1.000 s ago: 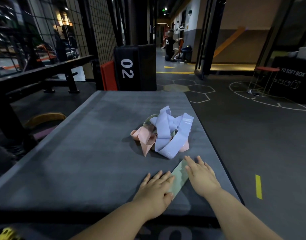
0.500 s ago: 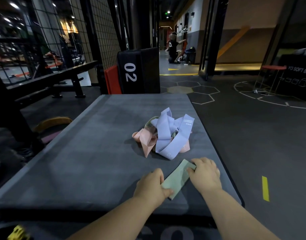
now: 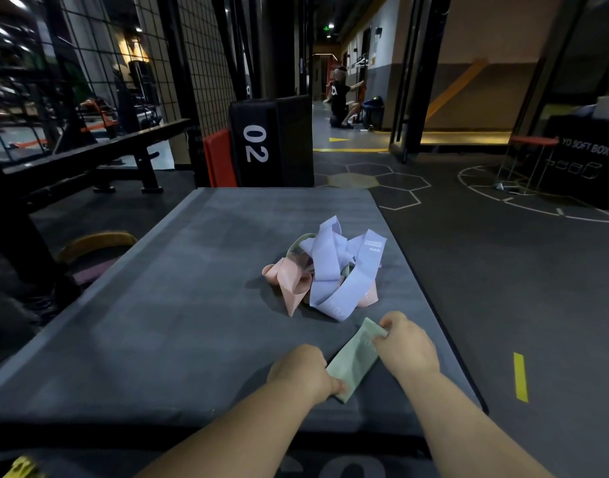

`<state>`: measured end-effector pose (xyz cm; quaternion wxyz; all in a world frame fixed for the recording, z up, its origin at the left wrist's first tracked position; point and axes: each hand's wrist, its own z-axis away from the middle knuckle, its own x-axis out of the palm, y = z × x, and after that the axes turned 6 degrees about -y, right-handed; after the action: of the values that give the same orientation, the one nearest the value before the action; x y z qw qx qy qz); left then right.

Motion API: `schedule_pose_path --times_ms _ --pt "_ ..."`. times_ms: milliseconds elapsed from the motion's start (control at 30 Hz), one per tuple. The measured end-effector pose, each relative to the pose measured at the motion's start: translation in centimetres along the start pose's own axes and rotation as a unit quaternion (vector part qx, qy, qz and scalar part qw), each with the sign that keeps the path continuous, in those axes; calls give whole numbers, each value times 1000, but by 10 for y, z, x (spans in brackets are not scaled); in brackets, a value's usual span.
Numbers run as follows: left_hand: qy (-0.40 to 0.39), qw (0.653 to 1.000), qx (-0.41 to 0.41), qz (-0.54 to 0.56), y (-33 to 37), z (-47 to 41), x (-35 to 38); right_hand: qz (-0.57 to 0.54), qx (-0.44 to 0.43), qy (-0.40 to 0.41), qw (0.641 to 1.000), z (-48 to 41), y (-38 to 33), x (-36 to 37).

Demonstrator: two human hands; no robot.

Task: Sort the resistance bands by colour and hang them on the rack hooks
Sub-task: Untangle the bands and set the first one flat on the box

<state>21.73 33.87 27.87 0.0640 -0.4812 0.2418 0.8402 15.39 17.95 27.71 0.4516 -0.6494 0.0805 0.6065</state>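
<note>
From the head camera I look down on a grey mat (image 3: 158, 322) with both forearms reaching in from the bottom of the frame. My left hand (image 3: 301, 370) is curled tight on the near end of a flattened green band (image 3: 354, 362), thumb and fingers pinching it at the corner closest to me. My right hand (image 3: 404, 346) is clenched on the far end of the same band, its fingers folded over the top edge. The band runs diagonally between the two hands, low over the mat near its right front corner; I cannot tell whether its middle touches the surface. Just beyond it, apart from both hands, sits a loose heap: lilac bands (image 3: 330, 270) looped on top and to the right, pink bands (image 3: 289, 281) crumpled at the left and underneath, and a sliver of pale green showing at the heap's far left edge. Past the far end of the mat stands a black box (image 3: 258, 143) marked 02, with an orange pad (image 3: 220, 160) leaning at its left side. A dark bench (image 3: 89, 160) stands on the left in front of a wire mesh wall (image 3: 199, 46). Down the corridor a person (image 3: 341, 98) sits on the floor. To the right, a yellow floor mark (image 3: 520, 376) lies beside the mat.
</note>
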Motion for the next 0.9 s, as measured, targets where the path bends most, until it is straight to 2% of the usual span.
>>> schedule_pose_path --times_ms 167,300,367,600,767,900 --pt "-6 996 23 90 -14 -4 -3 -72 3 13 997 2 -7 0" --pt "-50 976 54 206 -29 -8 -9 -124 -44 38 991 5 -24 0" --pt "-48 965 57 253 -41 -5 -11 -146 -64 40 986 8 -37 3" --pt "16 943 42 330 -120 8 -38 -96 -125 17 987 13 -116 35" --pt "64 943 -13 326 -178 18 -60 -62 -185 -15 981 18 -188 74" --pt "110 970 -70 206 -217 37 -83 -63 -191 -55 978 22 -231 104"
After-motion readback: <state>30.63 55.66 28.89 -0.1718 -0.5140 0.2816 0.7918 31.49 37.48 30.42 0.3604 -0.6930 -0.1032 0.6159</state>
